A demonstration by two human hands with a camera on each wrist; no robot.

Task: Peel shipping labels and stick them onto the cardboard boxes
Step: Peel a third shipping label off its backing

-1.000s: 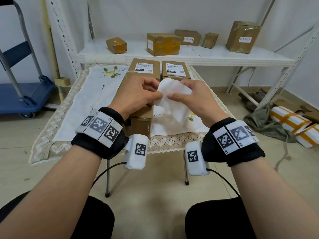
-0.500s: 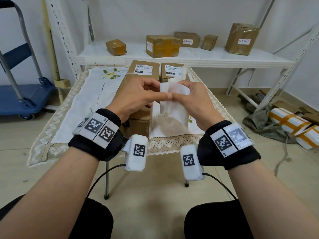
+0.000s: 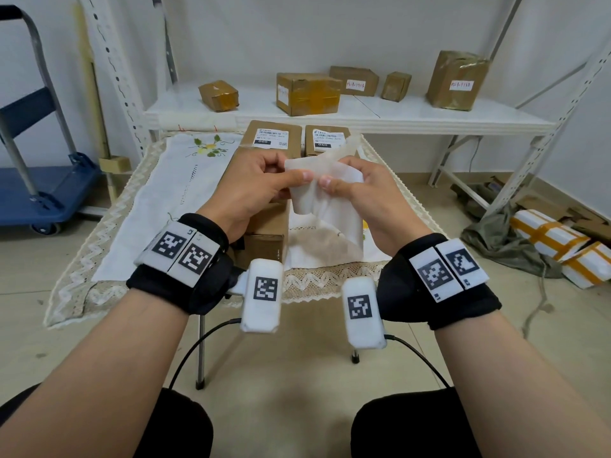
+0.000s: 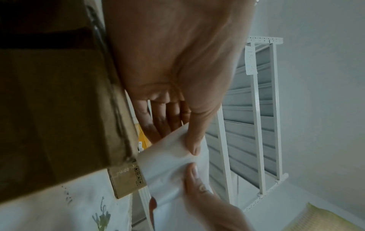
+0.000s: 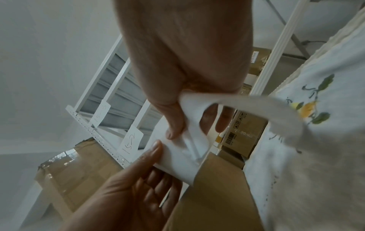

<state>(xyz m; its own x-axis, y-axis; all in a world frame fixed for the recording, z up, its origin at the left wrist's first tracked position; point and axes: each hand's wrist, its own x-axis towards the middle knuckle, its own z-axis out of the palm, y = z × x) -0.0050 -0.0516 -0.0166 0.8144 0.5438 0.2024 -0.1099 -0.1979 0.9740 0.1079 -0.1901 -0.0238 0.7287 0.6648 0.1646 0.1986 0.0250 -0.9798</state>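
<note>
Both hands hold one white label sheet [image 3: 325, 206] in the air above the table. My left hand [image 3: 297, 178] pinches its upper left edge, thumb on top [image 4: 194, 150]. My right hand [image 3: 334, 185] pinches it just beside, with its thumb [image 5: 173, 131] in front and its fingers behind. A thin translucent layer [image 3: 344, 150] stands up from the sheet's top right, curling away [image 5: 256, 106]. Under my left hand stands a plain brown cardboard box [image 3: 264, 226]. Behind it two boxes [image 3: 271, 137] [image 3: 327, 138] carry printed labels on top.
The small table [image 3: 109, 246] has a lace-edged embroidered cloth. A white shelf [image 3: 413, 114] behind holds several taped brown boxes. A blue cart [image 3: 43, 190] is at the left. Wrapped parcels [image 3: 555, 239] and a cloth lie on the floor at the right.
The sheet went from crumpled between my hands to held up flatter. A thin layer has come away at its top and now stands further up to the right.
</note>
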